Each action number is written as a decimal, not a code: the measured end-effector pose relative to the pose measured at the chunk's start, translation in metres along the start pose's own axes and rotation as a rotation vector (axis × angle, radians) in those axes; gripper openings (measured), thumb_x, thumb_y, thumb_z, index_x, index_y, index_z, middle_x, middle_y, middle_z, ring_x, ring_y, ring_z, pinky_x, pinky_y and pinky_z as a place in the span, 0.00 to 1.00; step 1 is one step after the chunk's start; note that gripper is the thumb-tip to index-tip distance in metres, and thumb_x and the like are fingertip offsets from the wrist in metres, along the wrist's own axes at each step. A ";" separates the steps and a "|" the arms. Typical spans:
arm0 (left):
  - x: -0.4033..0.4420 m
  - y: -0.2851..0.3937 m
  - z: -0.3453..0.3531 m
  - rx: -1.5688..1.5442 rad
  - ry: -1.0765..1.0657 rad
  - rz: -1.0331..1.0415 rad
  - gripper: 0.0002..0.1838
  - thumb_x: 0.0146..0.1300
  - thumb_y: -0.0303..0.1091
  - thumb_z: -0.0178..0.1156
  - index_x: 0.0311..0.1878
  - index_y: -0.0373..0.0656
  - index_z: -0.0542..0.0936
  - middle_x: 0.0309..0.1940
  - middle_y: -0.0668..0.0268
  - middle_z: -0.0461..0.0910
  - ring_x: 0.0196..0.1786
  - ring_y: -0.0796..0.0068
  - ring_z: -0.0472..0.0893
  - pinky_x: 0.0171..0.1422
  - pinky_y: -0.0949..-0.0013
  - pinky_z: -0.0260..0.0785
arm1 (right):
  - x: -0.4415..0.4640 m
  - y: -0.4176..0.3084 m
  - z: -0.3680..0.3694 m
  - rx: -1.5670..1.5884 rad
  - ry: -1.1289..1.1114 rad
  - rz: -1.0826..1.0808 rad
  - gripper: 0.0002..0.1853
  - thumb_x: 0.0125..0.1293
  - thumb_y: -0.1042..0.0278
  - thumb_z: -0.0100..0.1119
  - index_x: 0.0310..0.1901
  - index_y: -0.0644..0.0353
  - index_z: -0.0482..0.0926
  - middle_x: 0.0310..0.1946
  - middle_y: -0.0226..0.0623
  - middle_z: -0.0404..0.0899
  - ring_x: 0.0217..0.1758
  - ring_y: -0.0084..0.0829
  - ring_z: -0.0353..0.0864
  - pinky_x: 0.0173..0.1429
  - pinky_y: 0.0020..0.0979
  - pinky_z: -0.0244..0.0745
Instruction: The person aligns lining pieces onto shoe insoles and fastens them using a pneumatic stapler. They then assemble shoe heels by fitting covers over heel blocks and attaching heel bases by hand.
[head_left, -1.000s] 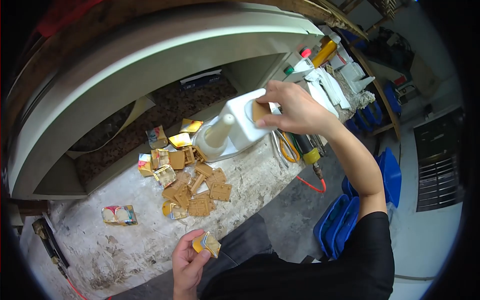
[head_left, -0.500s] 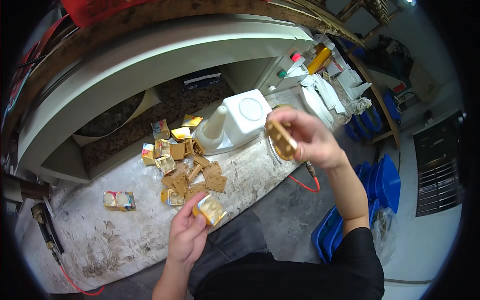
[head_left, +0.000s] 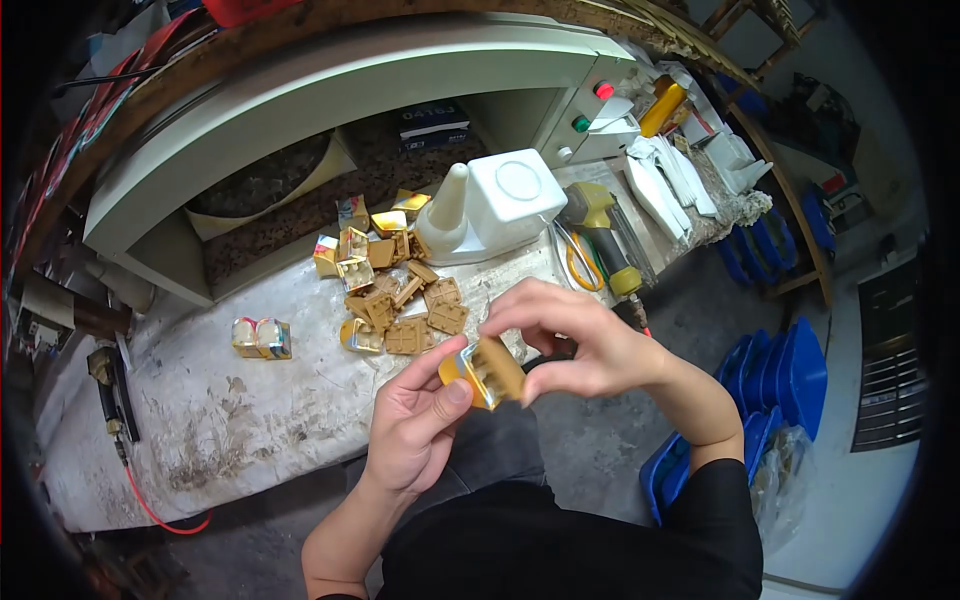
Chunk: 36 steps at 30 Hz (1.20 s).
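Observation:
My left hand grips a small yellow block with a printed wrap between thumb and fingers. In my right hand is a flat brown piece, held by its edges against the open side of the yellow block. Beyond my hands lies a pile of similar brown pieces mixed with several printed blocks. A separate printed block rests on the worktop to the left.
Behind the pile stands a white container with a cone. A yellow-black air tool lies right of it, another tool at the left edge. Blue bins stand on the floor at right. The worktop is stained.
My right hand has come from the white container down to my left hand, bringing the brown piece against the yellow block. My left hand has moved up and right. The view has shifted.

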<state>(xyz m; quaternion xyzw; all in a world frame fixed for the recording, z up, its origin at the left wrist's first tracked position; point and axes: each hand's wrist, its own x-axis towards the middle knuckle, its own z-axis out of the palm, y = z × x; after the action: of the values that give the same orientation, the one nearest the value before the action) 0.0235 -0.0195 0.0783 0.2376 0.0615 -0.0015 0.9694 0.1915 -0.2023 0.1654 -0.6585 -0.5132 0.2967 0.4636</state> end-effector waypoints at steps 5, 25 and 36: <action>-0.012 -0.001 0.000 0.205 0.113 0.062 0.31 0.77 0.22 0.66 0.80 0.32 0.70 0.66 0.51 0.82 0.67 0.67 0.83 0.72 0.63 0.78 | -0.002 0.001 0.019 -0.355 0.104 -0.191 0.33 0.60 0.60 0.87 0.64 0.63 0.84 0.58 0.42 0.82 0.39 0.26 0.79 0.39 0.26 0.76; -0.054 0.021 0.036 1.377 0.062 0.684 0.30 0.52 0.23 0.81 0.61 0.29 0.86 0.41 0.55 0.87 0.40 0.67 0.89 0.45 0.69 0.80 | -0.016 0.002 0.061 0.480 0.001 0.089 0.36 0.61 0.68 0.87 0.68 0.68 0.79 0.65 0.42 0.75 0.70 0.34 0.78 0.76 0.37 0.74; -0.071 0.011 0.010 1.384 0.093 0.689 0.28 0.52 0.22 0.81 0.59 0.29 0.87 0.39 0.55 0.88 0.37 0.67 0.89 0.43 0.69 0.81 | -0.020 0.025 0.097 0.660 0.020 0.137 0.37 0.63 0.73 0.84 0.71 0.69 0.76 0.67 0.43 0.74 0.73 0.35 0.77 0.79 0.39 0.73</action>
<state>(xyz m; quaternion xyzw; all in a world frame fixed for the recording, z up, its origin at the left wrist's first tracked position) -0.0455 -0.0164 0.1002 0.7948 0.0100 0.2719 0.5424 0.1116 -0.1929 0.1027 -0.5088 -0.3394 0.4711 0.6356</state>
